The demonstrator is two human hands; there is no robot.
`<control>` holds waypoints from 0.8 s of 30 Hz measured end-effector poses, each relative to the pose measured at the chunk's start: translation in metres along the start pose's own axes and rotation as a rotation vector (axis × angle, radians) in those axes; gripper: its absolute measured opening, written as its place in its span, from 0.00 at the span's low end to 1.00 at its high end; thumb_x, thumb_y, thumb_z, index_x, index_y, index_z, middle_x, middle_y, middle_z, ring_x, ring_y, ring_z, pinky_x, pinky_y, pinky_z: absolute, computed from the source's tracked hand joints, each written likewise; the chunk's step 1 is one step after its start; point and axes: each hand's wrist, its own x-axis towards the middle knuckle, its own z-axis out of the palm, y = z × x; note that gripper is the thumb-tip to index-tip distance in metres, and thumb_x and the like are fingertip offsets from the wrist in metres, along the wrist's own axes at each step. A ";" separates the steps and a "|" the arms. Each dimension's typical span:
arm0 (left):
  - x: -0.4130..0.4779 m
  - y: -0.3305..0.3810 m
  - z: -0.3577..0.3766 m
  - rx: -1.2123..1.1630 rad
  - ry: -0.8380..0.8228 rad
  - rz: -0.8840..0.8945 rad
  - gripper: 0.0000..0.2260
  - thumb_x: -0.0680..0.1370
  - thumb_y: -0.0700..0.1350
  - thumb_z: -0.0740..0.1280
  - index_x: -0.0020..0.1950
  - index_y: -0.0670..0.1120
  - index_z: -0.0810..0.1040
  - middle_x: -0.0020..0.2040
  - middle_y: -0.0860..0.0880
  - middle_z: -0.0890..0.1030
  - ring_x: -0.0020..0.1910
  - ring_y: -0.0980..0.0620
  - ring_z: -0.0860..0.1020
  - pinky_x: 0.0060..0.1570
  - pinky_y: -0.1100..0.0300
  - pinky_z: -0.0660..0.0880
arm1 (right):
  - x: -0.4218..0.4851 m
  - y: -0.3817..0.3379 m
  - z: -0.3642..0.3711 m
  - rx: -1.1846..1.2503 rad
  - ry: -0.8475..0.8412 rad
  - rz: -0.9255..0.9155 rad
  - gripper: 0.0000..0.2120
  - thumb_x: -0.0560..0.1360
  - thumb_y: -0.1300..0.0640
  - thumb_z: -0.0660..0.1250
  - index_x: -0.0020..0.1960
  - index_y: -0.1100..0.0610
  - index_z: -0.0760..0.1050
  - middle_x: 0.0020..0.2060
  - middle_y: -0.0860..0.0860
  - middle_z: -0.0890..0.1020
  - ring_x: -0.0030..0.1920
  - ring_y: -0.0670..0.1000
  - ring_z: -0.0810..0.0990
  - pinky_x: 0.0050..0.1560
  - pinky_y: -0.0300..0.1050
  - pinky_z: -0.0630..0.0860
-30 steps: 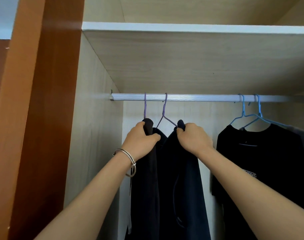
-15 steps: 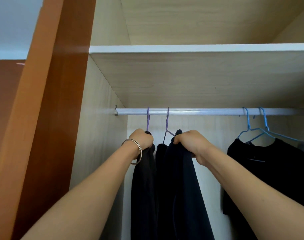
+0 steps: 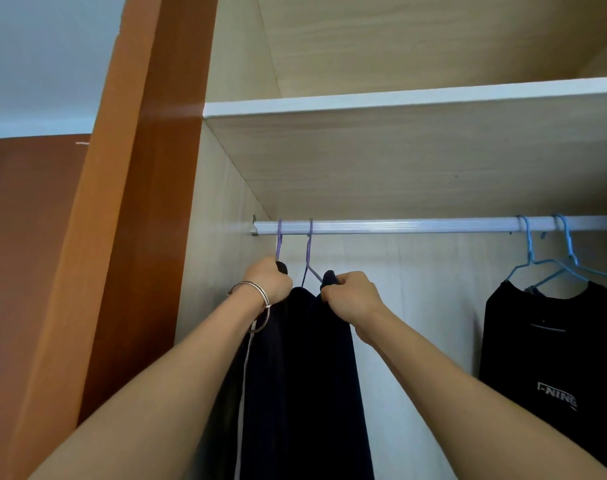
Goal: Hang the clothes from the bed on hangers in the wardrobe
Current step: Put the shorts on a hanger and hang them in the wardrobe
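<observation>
The left hand (image 3: 269,280) grips a dark garment (image 3: 267,358) on the first purple hanger (image 3: 279,237) below the rail (image 3: 416,226); the right hand (image 3: 352,296) pinches a navy garment (image 3: 322,375) on the second purple hanger (image 3: 309,251); I judge both hung; a black T-shirt (image 3: 554,341) hangs further right along the rail; the bed is out of view, so what remains is unknown.

Inside a wardrobe (image 3: 222,237) lined with pale wood-grain board, a white-edged shelf (image 3: 399,95) spans the top. A ribbed silver rail (image 3: 416,226) sits just beneath it, running from a bracket on the left side panel out past the right edge of view. A tall orange-brown board (image 3: 146,202) flanks the opening at left, with a lower panel (image 3: 28,254) of the same colour beyond it. Above that is a plain pale wall (image 3: 42,64). Soft, even light fills the interior.
</observation>
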 end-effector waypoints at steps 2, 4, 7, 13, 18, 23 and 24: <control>0.000 -0.001 -0.002 0.037 -0.038 -0.007 0.10 0.75 0.36 0.57 0.50 0.36 0.76 0.48 0.38 0.78 0.49 0.41 0.77 0.46 0.58 0.71 | 0.001 0.000 0.006 -0.026 -0.015 0.013 0.05 0.71 0.63 0.60 0.37 0.61 0.72 0.35 0.54 0.75 0.36 0.54 0.74 0.36 0.43 0.68; -0.002 0.001 -0.005 0.099 -0.106 -0.023 0.10 0.75 0.36 0.58 0.49 0.36 0.77 0.45 0.39 0.78 0.49 0.41 0.77 0.45 0.58 0.71 | 0.002 -0.002 0.008 -0.032 -0.043 0.023 0.06 0.72 0.62 0.58 0.37 0.60 0.69 0.32 0.52 0.71 0.32 0.51 0.70 0.30 0.40 0.64; -0.011 0.004 -0.011 0.199 -0.184 -0.040 0.08 0.76 0.35 0.57 0.39 0.40 0.74 0.37 0.43 0.74 0.45 0.45 0.71 0.36 0.59 0.68 | -0.002 -0.009 0.010 0.004 -0.120 0.031 0.09 0.74 0.61 0.59 0.35 0.57 0.65 0.30 0.51 0.67 0.28 0.48 0.65 0.25 0.38 0.59; -0.027 -0.001 -0.011 0.313 -0.193 0.027 0.15 0.78 0.38 0.56 0.62 0.36 0.73 0.62 0.38 0.76 0.61 0.40 0.74 0.59 0.55 0.71 | -0.023 0.002 0.018 -0.020 -0.145 -0.052 0.11 0.72 0.53 0.60 0.54 0.54 0.67 0.48 0.53 0.77 0.43 0.53 0.78 0.42 0.46 0.79; -0.043 0.001 -0.011 0.448 -0.117 -0.004 0.15 0.79 0.37 0.55 0.64 0.34 0.69 0.65 0.36 0.73 0.63 0.39 0.72 0.60 0.54 0.70 | -0.029 -0.002 0.014 -0.339 -0.117 -0.045 0.08 0.74 0.56 0.54 0.38 0.57 0.65 0.41 0.54 0.73 0.43 0.57 0.73 0.41 0.44 0.69; -0.053 0.010 -0.014 0.513 -0.087 0.005 0.14 0.79 0.36 0.55 0.62 0.31 0.71 0.63 0.34 0.74 0.62 0.37 0.73 0.59 0.53 0.70 | -0.039 -0.008 0.014 -0.424 0.004 -0.092 0.12 0.77 0.60 0.53 0.57 0.61 0.70 0.52 0.58 0.77 0.43 0.56 0.70 0.42 0.44 0.65; -0.054 0.010 -0.015 0.505 -0.079 0.004 0.14 0.79 0.36 0.55 0.61 0.31 0.71 0.62 0.34 0.75 0.62 0.37 0.73 0.59 0.53 0.70 | -0.040 -0.008 0.016 -0.442 0.020 -0.098 0.14 0.77 0.60 0.53 0.59 0.61 0.70 0.52 0.57 0.77 0.43 0.56 0.70 0.42 0.44 0.65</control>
